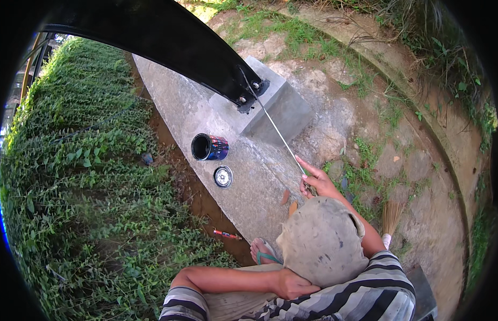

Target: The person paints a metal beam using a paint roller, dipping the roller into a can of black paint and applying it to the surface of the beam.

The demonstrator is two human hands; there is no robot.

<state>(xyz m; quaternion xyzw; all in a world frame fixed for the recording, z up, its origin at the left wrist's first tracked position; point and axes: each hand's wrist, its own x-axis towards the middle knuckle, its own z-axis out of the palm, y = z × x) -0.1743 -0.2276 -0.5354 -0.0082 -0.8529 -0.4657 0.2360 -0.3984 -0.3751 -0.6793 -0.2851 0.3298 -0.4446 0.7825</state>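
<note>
Head camera, looking down from above: a person in a striped shirt crouches on a long concrete slab (243, 176) bordered by green ground cover on the left and bare, patchy earth on the right. The right hand (316, 182) reaches forward with the fingers closed round the near end of a long thin rod (273, 125), probably a brush handle; the index finger lies pointing along it. The rod slants up and away to the foot of a black painted metal beam (169, 45), where it meets a bolted base on a raised concrete block (281, 107). The far tip is too small to tell. Judged from this, steady work needs a firm grip low on the rod and slow strokes, keeping the tip against the metal. The left hand (292, 283) rests on the person's knee, fingers curled loosely over the cloth, holding nothing. An open paint tin (209, 147) lies on its side on the slab, well apart from both hands, with its round lid (223, 176) just beside it. A small broom (389, 219) lies on the earth to the right.
</note>
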